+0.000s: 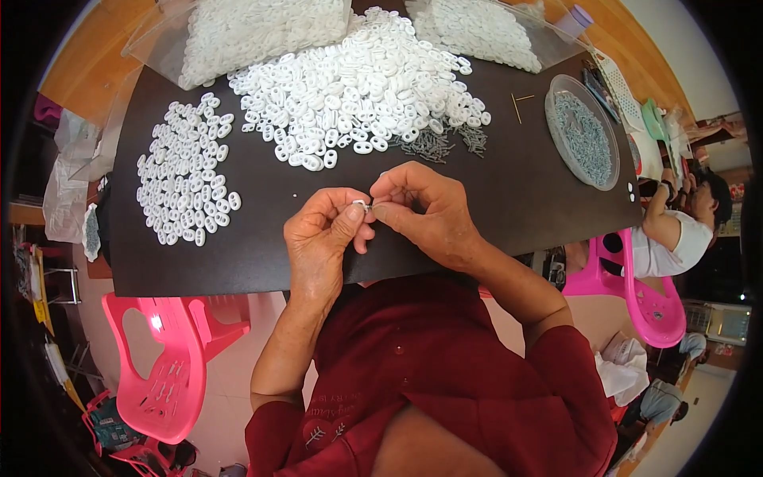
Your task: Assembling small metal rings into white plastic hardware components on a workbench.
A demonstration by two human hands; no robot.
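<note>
Over the near middle of the dark table my two hands meet at the fingertips. My left hand (322, 230) is closed, pinching a small white oval piece (359, 203) between thumb and forefinger. My right hand (429, 208) is closed too, its thumb and forefinger pinching a small dark grey pin-like piece against the white one; the fingers hide most of it. Just beyond lies a small heap of dark grey pin-like pieces (429, 146), at the edge of a big pile of white oval two-hole pieces (350, 87).
More white ovals (187, 171) lie spread at the left. Clear bins (262, 40) of white pieces stand at the back. On the right is a round clear tub (550, 107) of silvery screws. Pink chairs (163, 374) flank the table; a person (675, 230) sits at the right.
</note>
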